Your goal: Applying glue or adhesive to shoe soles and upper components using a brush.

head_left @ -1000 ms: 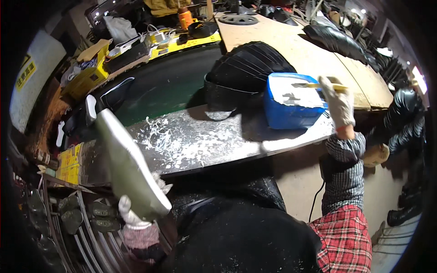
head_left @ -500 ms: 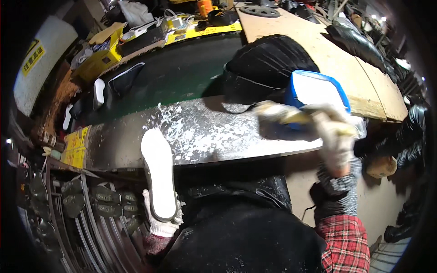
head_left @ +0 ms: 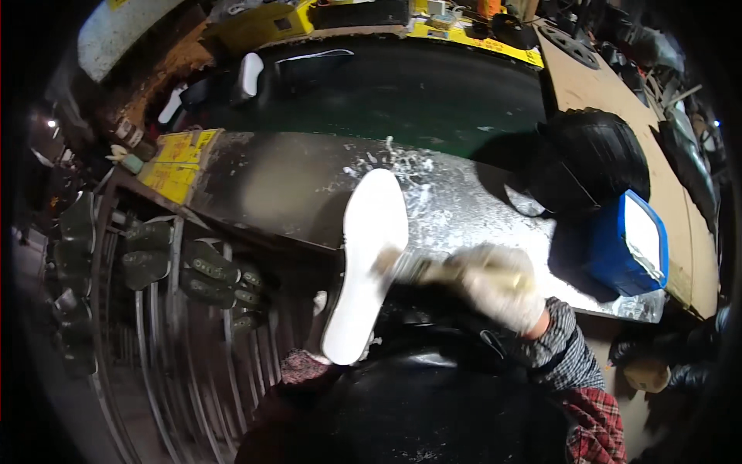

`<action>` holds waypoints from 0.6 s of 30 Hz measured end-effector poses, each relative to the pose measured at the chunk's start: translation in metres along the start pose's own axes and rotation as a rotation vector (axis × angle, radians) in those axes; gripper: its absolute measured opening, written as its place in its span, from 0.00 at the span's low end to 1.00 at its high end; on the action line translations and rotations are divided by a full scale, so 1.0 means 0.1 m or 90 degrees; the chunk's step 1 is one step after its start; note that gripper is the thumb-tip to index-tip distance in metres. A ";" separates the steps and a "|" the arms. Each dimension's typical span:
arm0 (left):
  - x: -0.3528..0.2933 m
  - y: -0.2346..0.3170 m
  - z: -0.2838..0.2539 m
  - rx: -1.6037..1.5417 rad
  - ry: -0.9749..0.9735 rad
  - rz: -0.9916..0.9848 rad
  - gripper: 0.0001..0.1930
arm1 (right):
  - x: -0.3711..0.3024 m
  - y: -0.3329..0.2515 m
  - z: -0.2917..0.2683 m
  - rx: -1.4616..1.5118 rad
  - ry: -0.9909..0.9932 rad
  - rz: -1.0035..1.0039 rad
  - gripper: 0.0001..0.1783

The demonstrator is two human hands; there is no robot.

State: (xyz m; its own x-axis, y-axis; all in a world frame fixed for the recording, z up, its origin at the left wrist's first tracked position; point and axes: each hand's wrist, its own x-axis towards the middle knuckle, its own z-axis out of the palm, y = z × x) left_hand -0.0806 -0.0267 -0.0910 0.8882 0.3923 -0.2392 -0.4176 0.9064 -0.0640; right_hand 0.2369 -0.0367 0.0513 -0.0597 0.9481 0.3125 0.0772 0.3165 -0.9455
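Observation:
A dark shoe with a white underside [head_left: 369, 232] is held bottom up and tilted over the near edge of the bench. My left hand [head_left: 320, 302] grips it from beneath; most of that hand is hidden behind the shoe, with only a fingertip beside it. In my gloved right hand [head_left: 506, 294], fingers closed round the handle, is a brush [head_left: 433, 271]. Its blurred bristles lie against the middle of the white underside, on the right side.
A blue tub [head_left: 607, 247] with white contents stands at the bench's right end, next to a black rounded bundle [head_left: 599, 158]. White splashes mark the metal bench top [head_left: 471, 201]. Farther back, shoes with white bottoms [head_left: 249, 76] rest on a dark green surface. A rack [head_left: 174, 309] holds dark soles at left.
My right hand has brought the brush left from beside the blue tub onto the shoe's underside. The shoe has risen and tilted. The whole view has swung left.

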 end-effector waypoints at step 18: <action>0.40 0.38 0.00 0.539 0.187 0.406 0.41 | 0.18 -0.32 0.31 -0.034 -0.026 -0.080 0.15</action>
State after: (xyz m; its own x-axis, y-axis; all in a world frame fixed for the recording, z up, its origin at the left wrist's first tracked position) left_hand -0.0608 0.0234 -0.1035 0.4294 0.8758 -0.2205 -0.4175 0.4090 0.8115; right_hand 0.2027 -0.0308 0.0841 -0.1132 0.8989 0.4232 0.1186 0.4351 -0.8925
